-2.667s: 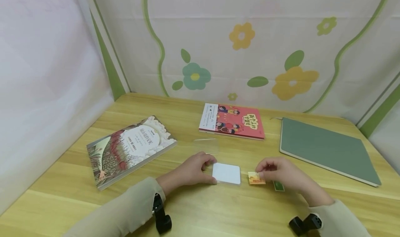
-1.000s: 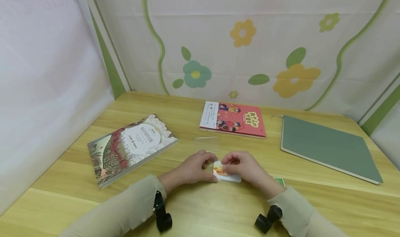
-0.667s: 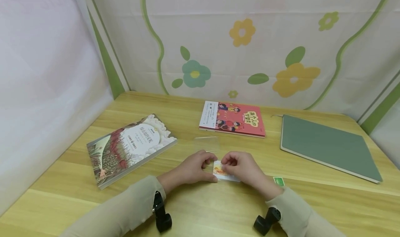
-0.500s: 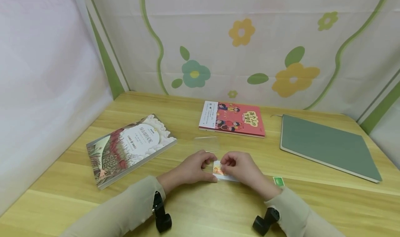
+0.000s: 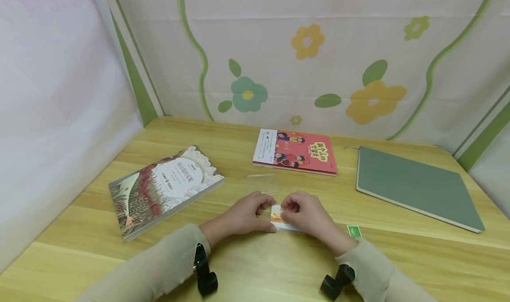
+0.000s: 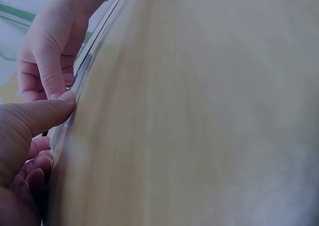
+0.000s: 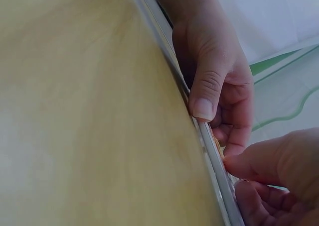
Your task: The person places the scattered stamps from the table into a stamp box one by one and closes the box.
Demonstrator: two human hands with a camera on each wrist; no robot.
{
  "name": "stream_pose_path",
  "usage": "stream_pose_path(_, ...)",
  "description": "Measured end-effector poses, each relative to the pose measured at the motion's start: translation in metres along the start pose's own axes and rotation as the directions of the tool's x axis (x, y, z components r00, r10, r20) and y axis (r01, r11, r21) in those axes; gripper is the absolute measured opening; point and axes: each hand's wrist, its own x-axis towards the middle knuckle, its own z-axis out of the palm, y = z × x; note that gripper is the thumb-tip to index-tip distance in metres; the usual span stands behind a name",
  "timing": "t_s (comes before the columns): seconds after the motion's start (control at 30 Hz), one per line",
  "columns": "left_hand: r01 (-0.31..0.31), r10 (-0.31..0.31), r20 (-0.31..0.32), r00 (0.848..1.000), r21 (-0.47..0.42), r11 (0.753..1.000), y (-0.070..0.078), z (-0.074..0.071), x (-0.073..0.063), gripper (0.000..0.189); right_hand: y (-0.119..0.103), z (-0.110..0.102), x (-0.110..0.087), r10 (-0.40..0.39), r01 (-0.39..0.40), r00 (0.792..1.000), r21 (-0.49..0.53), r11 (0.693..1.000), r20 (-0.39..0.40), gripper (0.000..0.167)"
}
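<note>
A white square slab [image 5: 287,226] with rounded corners lies on the table in the head view. My left hand [image 5: 247,215] holds it at its left side, thumb at the near corner and fingertips at the far one. Over its left part is a small orange-and-yellow stamp-like picture [image 5: 276,215], pinched by the thumb and fingers of my right hand [image 5: 307,211], which hide its right part. In the right wrist view, the orange edge of the picture shows just above the slab's rim, between the two hands.
A clear thin plate [image 5: 260,183] lies behind my left hand. A small green stamp-like piece [image 5: 354,231] sits by my right wrist. Farther out are an illustrated book [image 5: 167,187] at left, a red book [image 5: 307,153] at back and a green notebook [image 5: 416,184] at right.
My right hand has carried the orange-and-yellow picture leftward from beside the slab onto it, uncovering the green piece. Over the last second it barely shifts. My left hand stays put.
</note>
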Motion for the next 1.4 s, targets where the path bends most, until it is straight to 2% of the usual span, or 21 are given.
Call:
stream_pose_path(0.3, 0.012, -0.012, 0.007, 1.0, -0.002, 1.0, 0.002, -0.001, -0.001, 0.05, 0.001, -0.009, -0.002, 0.126, -0.127, 0.992, 0.107, 0.986, 0.017, 0.007)
stream_pose_path(0.43, 0.01, -0.01, 0.01, 1.0, -0.003, 1.0, 0.002, -0.001, -0.001, 0.05, 0.0, -0.017, -0.005, 0.143, -0.144, 0.99, 0.149, 0.978, 0.015, 0.01)
stream_pose_path(0.7, 0.016, -0.016, 0.013, 1.0, -0.011, 1.0, 0.002, 0.0, 0.0, 0.05, 0.0, -0.041, -0.019, 0.125, -0.123, 0.992, 0.172, 0.977, -0.002, 0.019)
stream_pose_path(0.9, 0.024, -0.024, 0.009, 1.0, -0.006, 1.0, 0.001, 0.001, -0.001, 0.051, 0.015, -0.059, -0.033, 0.102, -0.102, 0.995, 0.154, 0.983, 0.011, 0.025)
stream_pose_path(1.13, 0.043, -0.043, 0.005, 0.999, 0.0, 0.999, 0.001, 0.0, -0.002, 0.052, 0.032, -0.077, -0.048, 0.085, -0.087, 0.996, 0.069, 0.994, 0.02, 0.022)
stream_pose_path(1.4, 0.048, -0.048, 0.011, 0.999, 0.006, 0.999, 0.001, 0.002, -0.001, 0.052, 0.051, -0.094, -0.066, 0.122, -0.122, 0.992, -0.002, 0.993, 0.023, 0.025)
